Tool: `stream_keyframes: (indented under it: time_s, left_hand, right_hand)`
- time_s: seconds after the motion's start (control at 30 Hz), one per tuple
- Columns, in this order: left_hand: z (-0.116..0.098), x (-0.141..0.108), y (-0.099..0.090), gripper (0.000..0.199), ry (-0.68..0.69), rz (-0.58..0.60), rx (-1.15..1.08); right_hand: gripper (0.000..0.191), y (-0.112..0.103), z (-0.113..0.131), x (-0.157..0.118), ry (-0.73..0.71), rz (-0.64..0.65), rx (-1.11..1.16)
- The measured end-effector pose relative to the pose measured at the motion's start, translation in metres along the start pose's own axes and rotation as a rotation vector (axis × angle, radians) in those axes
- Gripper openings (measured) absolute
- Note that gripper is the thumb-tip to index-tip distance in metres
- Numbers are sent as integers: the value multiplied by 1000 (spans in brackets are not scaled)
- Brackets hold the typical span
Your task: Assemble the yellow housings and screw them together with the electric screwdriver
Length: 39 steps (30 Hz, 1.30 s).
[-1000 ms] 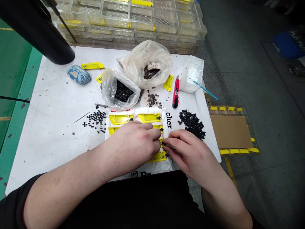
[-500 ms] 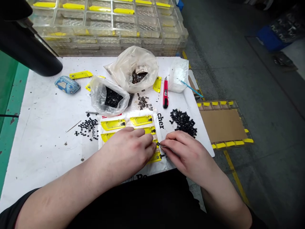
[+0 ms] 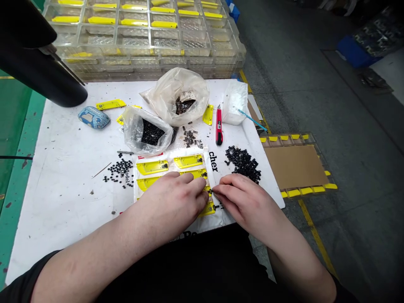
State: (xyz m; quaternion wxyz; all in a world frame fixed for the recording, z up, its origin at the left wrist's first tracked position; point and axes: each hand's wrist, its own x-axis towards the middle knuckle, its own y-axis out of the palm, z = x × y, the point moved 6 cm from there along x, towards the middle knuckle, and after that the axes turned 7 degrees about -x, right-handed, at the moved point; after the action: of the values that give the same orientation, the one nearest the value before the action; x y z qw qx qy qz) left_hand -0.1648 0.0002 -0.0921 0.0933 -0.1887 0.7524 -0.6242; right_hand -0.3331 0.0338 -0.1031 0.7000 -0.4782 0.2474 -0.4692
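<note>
Several yellow parts [image 3: 152, 167] lie in rows on a white printed sheet [image 3: 206, 158]. My left hand [image 3: 181, 195] rests over the lower rows with its fingers curled, hiding some parts; what its fingertips hold is hidden. My right hand [image 3: 243, 198] is closed in a pinch at the right ends of these parts, beside a small black piece [image 3: 209, 191]. Whatever lies between its fingertips is too small to make out. Below, another black piece [image 3: 216, 206] sticks out from the end of the lowest yellow part [image 3: 207, 209].
A heap of black pieces [image 3: 243, 163] lies right, near a red cutter [image 3: 219, 126]. Behind are a bag of black rings [image 3: 151, 132], a bag of brown pieces [image 3: 184, 99] and a white container [image 3: 235, 101]. Clear trays [image 3: 132, 50] stand beyond; a black post [image 3: 59, 84] is left.
The camera view has shifted slightly, so the table's left side appears further right and lower. Both hands keep nearly the same pose at the yellow parts.
</note>
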Motion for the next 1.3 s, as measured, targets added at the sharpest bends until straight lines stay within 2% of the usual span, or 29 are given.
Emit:
stream_keyframes:
  time_s: [0.2,0.37,0.53,0.67,0.83,0.97,1.03,1.13,1.23,1.3]
  left_hand:
    - [0,0,-1,25,-15,15,-8]
    - [1,2,-2,24,-18,26,-47]
    - [2,3,-1,19,-26,38,-67]
    - [2,2,-1,17,-43,46,-71]
    - [3,3,-1,22,-59,102,-108]
    - [4,3,-1,22,-68,93,-130]
    - [4,2,0,21,-70,66,-128]
    - [4,0,1,19,-72,38,-118]
    - [5,-1,2,18,-78,43,-116]
    - [5,-1,1,18,-84,59,-115]
  right_hand:
    - [11,1,-3,7,0,9,-71]
    - [11,1,-3,9,-90,16,-116]
    - [11,2,1,9,-123,-33,-112]
    - [16,7,9,4,-90,-101,-72]
    - [41,14,14,-16,2,-190,60]
    - [49,15,14,-22,2,-137,79]
    - [43,10,11,-17,7,-124,82]
    - [30,-8,5,0,33,-186,15]
    - [19,-27,-1,29,46,-233,-108]
    - [16,-34,-6,54,53,-189,-193]
